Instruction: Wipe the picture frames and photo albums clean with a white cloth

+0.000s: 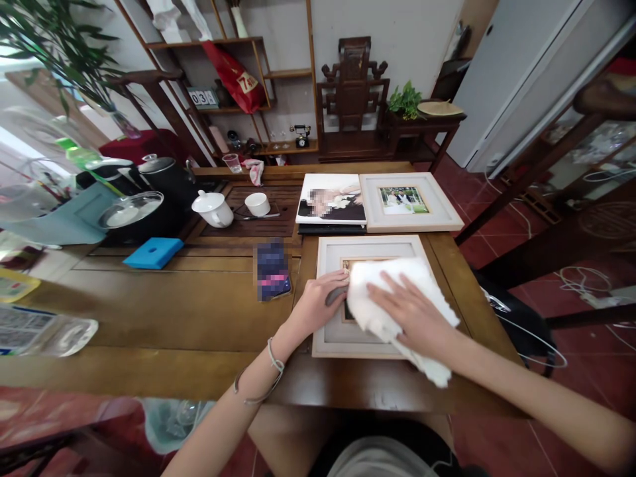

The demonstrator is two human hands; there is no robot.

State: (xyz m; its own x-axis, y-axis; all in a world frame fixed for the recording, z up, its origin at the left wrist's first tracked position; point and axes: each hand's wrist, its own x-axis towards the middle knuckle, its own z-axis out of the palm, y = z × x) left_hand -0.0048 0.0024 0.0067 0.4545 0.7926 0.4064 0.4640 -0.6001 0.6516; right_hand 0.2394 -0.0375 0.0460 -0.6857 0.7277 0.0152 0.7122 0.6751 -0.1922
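Note:
A pale wooden picture frame lies flat near the table's front edge, with a smaller inner photo mostly covered. Across its right half spreads a white cloth, one corner hanging over the frame's front edge. My right hand rests flat on top of the cloth, fingers spread. On the frame's left side, my left hand is laid with fingers stretched toward the cloth's left edge and thumb apart. It holds nothing that I can see.
Behind lie a second framed photo and a white-bordered photo panel. To the left are a phone, a blue block, a white lidded cup, a small white bowl and a dark pot.

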